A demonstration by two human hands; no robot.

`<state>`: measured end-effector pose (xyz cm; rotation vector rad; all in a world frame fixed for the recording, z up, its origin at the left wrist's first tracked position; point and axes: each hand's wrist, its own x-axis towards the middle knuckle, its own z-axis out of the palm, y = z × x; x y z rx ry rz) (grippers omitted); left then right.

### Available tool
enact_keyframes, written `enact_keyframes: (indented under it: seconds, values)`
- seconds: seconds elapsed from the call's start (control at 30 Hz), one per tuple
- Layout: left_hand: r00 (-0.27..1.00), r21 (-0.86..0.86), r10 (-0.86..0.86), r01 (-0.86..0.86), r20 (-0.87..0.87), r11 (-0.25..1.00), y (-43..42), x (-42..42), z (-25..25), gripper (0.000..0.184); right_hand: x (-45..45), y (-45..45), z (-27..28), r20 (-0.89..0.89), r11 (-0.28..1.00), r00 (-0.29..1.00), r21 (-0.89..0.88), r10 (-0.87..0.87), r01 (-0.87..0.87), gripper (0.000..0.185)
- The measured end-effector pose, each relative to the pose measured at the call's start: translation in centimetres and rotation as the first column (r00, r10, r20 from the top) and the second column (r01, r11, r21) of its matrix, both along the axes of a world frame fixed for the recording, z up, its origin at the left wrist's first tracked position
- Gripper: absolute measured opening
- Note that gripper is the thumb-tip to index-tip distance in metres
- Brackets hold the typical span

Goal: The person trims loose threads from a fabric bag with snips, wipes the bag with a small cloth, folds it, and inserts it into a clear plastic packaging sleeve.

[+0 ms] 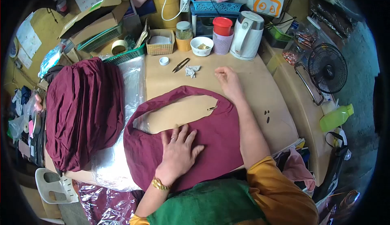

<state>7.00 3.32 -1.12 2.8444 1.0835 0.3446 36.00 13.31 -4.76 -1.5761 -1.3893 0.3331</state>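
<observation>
A maroon cloth shoulder bag [215,143] lies flat on the table in front of me, its strap curving in a loop on the far side. A small metal zipper pull [212,108] shows at the right end of the opening. My left hand [178,150] rests palm down on the bag, fingers spread. Beyond the strap, my right hand [228,82] hovers with its fingertips pinched together; whatever is between them is hidden. Closest to that hand are a crumpled scrap of paper or cloth [192,71] and black thread snips [181,65].
A heap of maroon bags [83,111] sits at left beside clear plastic sheets [134,91]. Along the back stand a white bowl [202,46], a jar [184,36] and an electric kettle [246,36]. At right are a fan [327,67] and a green bottle [336,118].
</observation>
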Motion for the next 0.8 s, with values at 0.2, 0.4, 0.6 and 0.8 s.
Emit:
enact_keyframes:
  seconds: [0.2,0.4,0.6,0.8]
  values:
    - [0.983,-0.118,0.16,-0.17,-0.089,0.978,-0.1,-1.3,-4.8,0.074,-11.9,-10.4,3.9,0.566,0.872,0.678,-0.177,0.469,-0.456,0.065]
    - [0.988,-0.127,0.152,-0.152,-0.016,0.98,-0.5,-1.4,-4.3,0.073,-0.1,-14.8,1.9,0.795,0.817,0.559,-0.474,0.236,0.329,0.072]
    - [0.987,-0.098,0.163,-0.161,0.012,0.982,0.1,-1.2,-4.5,0.071,-9.5,-16.3,4.2,0.635,0.859,0.673,-0.512,0.379,0.0,0.073]
    - [0.926,0.081,0.374,-0.377,0.046,0.923,4.1,-7.0,-3.0,0.056,-8.9,-16.7,0.8,0.61,0.838,0.66,-0.543,0.438,-0.055,0.076]
